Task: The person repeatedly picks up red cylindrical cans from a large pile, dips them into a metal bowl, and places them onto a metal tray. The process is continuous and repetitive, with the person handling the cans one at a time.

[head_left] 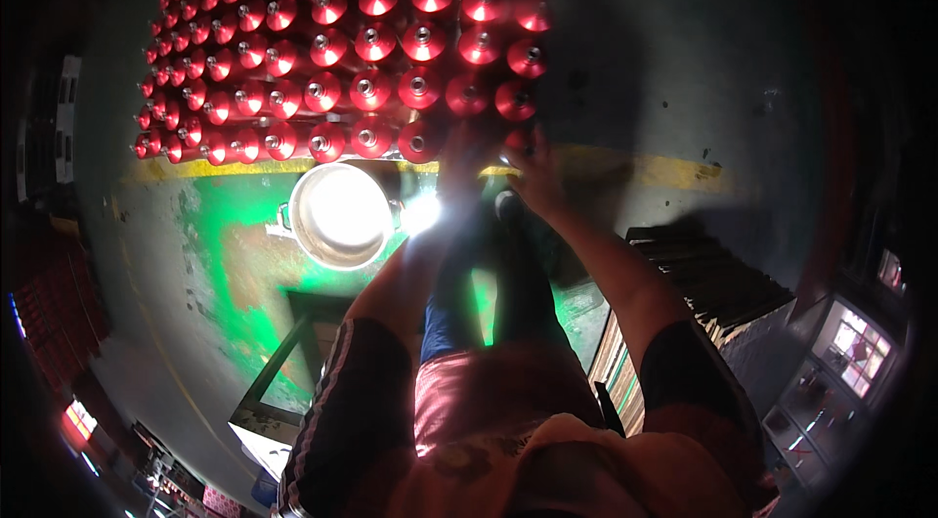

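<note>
Rows of red metal cylinders (369,88), shaped like fire extinguisher bodies with domed tops and bare metal necks, stand upright close together on the floor in front of me. At the near right corner of the block, my right hand (535,176) has its fingers around the top of a dark red cylinder (518,140). My left hand (463,164) reaches to the front row just beside it. Shadow and blur hide the left fingers and whatever they touch. Left of my legs stands a round pale metal pot (339,254) with side handles, its inside washed out by glare.
A yellow floor line (674,168) runs along the front row. Right of my legs lies a stack of flat sheets (703,283), perhaps cardboard. A dark-framed stand (278,371) is at lower left. Green paint marks the floor (220,274).
</note>
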Tool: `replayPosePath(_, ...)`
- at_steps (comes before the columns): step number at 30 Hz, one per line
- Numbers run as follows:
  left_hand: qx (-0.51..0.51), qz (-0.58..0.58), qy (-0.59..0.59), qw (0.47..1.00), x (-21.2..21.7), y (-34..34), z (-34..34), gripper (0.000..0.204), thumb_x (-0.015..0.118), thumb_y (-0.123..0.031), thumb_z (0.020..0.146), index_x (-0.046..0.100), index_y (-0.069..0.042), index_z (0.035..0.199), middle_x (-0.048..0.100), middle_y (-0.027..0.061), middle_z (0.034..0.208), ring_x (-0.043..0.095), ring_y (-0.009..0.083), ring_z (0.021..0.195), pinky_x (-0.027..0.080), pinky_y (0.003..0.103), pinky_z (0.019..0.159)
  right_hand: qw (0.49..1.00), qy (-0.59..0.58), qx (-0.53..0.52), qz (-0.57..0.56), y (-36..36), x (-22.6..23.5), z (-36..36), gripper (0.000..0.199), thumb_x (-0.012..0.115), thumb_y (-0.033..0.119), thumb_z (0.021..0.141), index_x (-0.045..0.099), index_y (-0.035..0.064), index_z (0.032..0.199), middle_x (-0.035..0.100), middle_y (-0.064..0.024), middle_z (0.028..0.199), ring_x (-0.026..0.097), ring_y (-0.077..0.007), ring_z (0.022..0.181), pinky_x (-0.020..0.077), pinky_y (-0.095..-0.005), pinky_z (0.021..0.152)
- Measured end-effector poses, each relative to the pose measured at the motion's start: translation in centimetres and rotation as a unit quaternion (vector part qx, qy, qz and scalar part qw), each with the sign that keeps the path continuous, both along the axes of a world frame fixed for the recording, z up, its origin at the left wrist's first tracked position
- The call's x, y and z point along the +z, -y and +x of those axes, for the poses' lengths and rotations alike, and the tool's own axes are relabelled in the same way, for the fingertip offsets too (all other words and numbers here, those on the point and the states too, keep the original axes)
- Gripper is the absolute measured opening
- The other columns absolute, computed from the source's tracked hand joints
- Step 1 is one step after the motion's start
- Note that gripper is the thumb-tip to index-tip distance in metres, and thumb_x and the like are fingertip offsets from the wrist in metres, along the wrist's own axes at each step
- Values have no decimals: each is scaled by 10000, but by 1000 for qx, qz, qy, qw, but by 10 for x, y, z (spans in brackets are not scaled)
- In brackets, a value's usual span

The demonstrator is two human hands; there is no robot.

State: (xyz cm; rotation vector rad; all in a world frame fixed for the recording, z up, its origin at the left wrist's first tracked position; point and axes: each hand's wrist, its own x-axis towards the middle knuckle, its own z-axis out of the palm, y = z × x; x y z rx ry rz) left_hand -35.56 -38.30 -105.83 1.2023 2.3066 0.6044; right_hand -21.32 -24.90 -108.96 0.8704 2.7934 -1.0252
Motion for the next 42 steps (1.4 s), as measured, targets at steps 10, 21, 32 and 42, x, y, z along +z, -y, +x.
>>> replayPosePath(10, 94, 173, -95, 976, -54, -21, 4, 366, 779, -95, 665, 717, -122, 1025, 585, 138, 1166, 600, 345, 1030, 536, 458, 832, 999, -41, -3, -19, -33, -9, -2, 468, 796, 125, 692, 709, 265, 1130, 404, -153, 1448, 442, -373, 1309, 421, -434, 1066)
replayPosePath(21, 425, 196, 389, 794, 142, 174, 49, 488, 678, 32, 806, 617, -2, 1289, 600, 108, 1334, 566, 215, 1208, 435, 369, 1059, 884, 124, -30, -450, -102, 102, 49, 483, 757, 61, 727, 654, 147, 1190, 507, -98, 1317, 495, -245, 1226, 409, -379, 1046)
replayPosePath(32, 580, 205, 428, 662, 201, 315, 13, 435, 365, -418, 1007, 557, -52, 1141, 650, 121, 943, 636, 248, 655, 539, 373, 579, 391, 137, -36, -909, 118, 172, -88, 506, 613, 248, 926, 465, 77, 1379, 571, -119, 1323, 581, -225, 1175, 466, -392, 1027)
replayPosePath(42, 447, 55, 462, 764, 190, 391, -84, 602, 467, -476, 987, 451, 16, 1333, 478, 264, 1286, 566, 435, 1026, 546, 509, 822, 627, -2, 96, -773, 275, 195, -161, 318, 495, 220, 1022, 577, -46, 1175, 668, -185, 1087, 680, -275, 969, 572, -393, 853)
